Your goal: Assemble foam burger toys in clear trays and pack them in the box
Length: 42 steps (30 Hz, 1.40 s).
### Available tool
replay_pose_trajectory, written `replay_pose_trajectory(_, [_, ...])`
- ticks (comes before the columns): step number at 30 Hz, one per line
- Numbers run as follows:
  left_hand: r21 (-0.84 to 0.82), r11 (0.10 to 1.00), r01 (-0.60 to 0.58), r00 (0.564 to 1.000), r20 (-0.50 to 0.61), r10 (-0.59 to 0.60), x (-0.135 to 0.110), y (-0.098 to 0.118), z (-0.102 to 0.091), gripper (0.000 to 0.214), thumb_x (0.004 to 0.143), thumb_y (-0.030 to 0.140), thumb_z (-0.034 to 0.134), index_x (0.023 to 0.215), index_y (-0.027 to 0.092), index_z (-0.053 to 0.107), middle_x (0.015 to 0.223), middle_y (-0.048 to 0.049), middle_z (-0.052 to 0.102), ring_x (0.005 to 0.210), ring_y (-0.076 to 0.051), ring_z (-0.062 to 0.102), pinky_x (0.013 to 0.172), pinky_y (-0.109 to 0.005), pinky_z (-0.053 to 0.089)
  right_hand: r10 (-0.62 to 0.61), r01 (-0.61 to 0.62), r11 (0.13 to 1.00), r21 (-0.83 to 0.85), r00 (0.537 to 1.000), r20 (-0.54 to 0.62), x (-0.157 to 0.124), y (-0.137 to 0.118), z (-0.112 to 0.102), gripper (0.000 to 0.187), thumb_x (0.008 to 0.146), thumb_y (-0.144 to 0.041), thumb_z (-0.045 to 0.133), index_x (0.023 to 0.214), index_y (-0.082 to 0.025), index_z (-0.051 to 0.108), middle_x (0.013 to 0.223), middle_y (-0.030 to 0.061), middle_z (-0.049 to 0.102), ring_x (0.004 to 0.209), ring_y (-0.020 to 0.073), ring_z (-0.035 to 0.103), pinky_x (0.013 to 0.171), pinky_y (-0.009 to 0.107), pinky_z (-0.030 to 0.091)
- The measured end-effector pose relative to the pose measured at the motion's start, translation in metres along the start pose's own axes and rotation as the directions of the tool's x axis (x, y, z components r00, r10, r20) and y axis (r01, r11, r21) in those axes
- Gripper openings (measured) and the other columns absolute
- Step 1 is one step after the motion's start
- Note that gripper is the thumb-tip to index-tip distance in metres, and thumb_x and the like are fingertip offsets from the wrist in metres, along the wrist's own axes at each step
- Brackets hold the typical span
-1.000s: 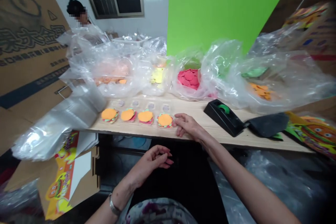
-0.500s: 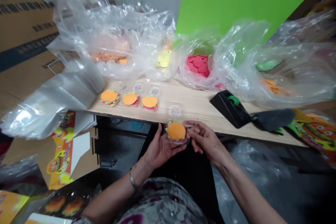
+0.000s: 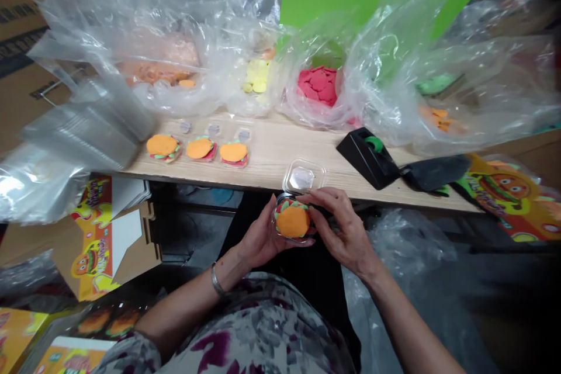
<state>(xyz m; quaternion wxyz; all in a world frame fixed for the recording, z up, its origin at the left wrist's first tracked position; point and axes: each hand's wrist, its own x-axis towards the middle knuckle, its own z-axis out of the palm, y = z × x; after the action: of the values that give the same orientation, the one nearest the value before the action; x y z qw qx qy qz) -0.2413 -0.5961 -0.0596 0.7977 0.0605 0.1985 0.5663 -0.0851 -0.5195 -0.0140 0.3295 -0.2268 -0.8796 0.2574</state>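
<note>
My left hand cups a clear plastic clamshell box from the left and below. A miniature burger with an orange top lies in it, green and red edges showing. My right hand is at the box's right side, thumb and fingertips curled against its upper right edge; their exact contact is partly hidden. Folded back toward the table, the box's open lid carries a pale label. On the table at left stand three similar burgers, the nearest one among them, in open clear boxes.
Along the back, plastic bags hold orange pieces, yellow pieces and red pieces. A black tape dispenser stands right of centre. Stacked clear boxes lean at left, above printed cartons. A printed burger package lies at right.
The box in my left hand has tilted, so the burger's top and the lid face me more. My right fingers have shifted up along its edge and spread a little. The view has tipped downward.
</note>
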Motion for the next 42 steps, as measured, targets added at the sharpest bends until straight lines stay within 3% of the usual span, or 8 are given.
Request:
replay_pose_trajectory(8, [0.027,0.999,-0.022,0.999,-0.029,0.023,0.008,-0.001,0.001,0.058,0.089,0.059,0.033,0.112,0.012,0.06,0.102,-0.0122,0.067,0.092,-0.024,0.063,0.087,-0.049,0.048,-0.055,0.059,0.989,-0.134,0.998,0.032,-0.001,0.007,0.004,0.049,0.087,-0.009,0.045,0.133,-0.025,0.039,0.106,0.0053,0.066,0.101,0.0232,0.051,0.091,0.046,0.041])
replay_pose_trajectory(15, [0.051,0.999,-0.012,1.0,-0.023,0.013,0.017,0.002,0.005,0.058,0.089,0.059,0.034,0.109,0.012,0.06,0.098,-0.0122,0.067,0.088,-0.024,0.064,0.088,-0.047,0.046,0.008,-0.009,0.995,-0.104,1.0,-0.018,-0.001,0.008,0.0,0.047,0.088,-0.015,0.048,0.133,-0.025,0.041,0.115,0.0089,0.06,0.109,0.0237,0.05,0.093,0.045,0.042])
replay_pose_trajectory(21, [0.074,0.997,0.007,0.999,-0.053,-0.003,0.021,0.005,0.008,0.055,0.09,0.057,0.032,0.096,0.012,0.063,0.082,-0.0079,0.068,0.072,-0.016,0.064,0.073,-0.03,0.049,-0.24,0.272,0.935,-0.23,0.958,0.157,0.002,0.004,0.007,0.044,0.086,-0.013,0.048,0.128,-0.025,0.05,0.112,0.008,0.061,0.114,0.0236,0.048,0.104,0.05,0.033])
replay_pose_trajectory(25, [0.088,0.996,0.024,0.998,-0.057,-0.019,0.022,0.005,0.006,0.057,0.091,0.057,0.029,0.094,0.012,0.063,0.081,-0.0086,0.068,0.07,-0.016,0.064,0.069,-0.029,0.049,-0.355,0.389,0.872,-0.296,0.92,0.165,0.005,0.005,0.013,0.048,0.084,-0.01,0.049,0.131,-0.023,0.047,0.102,0.0052,0.067,0.111,0.0228,0.05,0.107,0.05,0.03])
replay_pose_trajectory(30, [0.049,0.998,0.028,0.997,-0.078,-0.024,0.023,0.007,0.003,0.056,0.091,0.057,0.031,0.089,0.011,0.063,0.074,-0.0068,0.067,0.065,-0.015,0.063,0.065,-0.028,0.05,-0.303,0.317,0.898,-0.306,0.949,0.092,0.008,0.006,0.022,0.038,0.086,-0.013,0.049,0.123,-0.022,0.052,0.097,0.0067,0.066,0.1,0.0221,0.056,0.102,0.05,0.037])
replay_pose_trajectory(33, [0.017,1.0,0.018,0.999,-0.036,-0.017,0.022,0.01,0.004,0.054,0.091,0.055,0.032,0.092,0.011,0.063,0.077,-0.0069,0.068,0.067,-0.016,0.064,0.066,-0.029,0.05,-0.212,0.221,0.957,-0.19,0.975,0.062,0.01,0.004,0.019,0.04,0.086,-0.014,0.049,0.125,-0.024,0.048,0.105,0.0064,0.065,0.107,0.0229,0.054,0.103,0.051,0.036])
replay_pose_trajectory(37, [0.013,1.0,0.018,1.0,0.025,-0.018,0.018,0.016,0.006,0.056,0.091,0.056,0.03,0.106,0.012,0.06,0.095,-0.0121,0.068,0.084,-0.022,0.065,0.078,-0.042,0.051,-0.104,0.101,0.994,-0.039,0.993,-0.059,0.008,0.005,0.004,0.05,0.087,-0.015,0.05,0.134,-0.025,0.037,0.116,0.0071,0.064,0.118,0.0239,0.048,0.101,0.05,0.038])
replay_pose_trajectory(42, [-0.001,1.0,0.016,1.0,0.005,-0.016,0.017,0.018,0.008,0.057,0.091,0.056,0.03,0.108,0.011,0.059,0.095,-0.0129,0.068,0.085,-0.024,0.065,0.081,-0.047,0.05,-0.092,0.072,0.984,-0.164,0.988,-0.12,0.002,0.012,0.003,0.051,0.084,-0.013,0.056,0.13,-0.026,0.04,0.103,0.0047,0.068,0.106,0.0246,0.053,0.101,0.054,0.034])
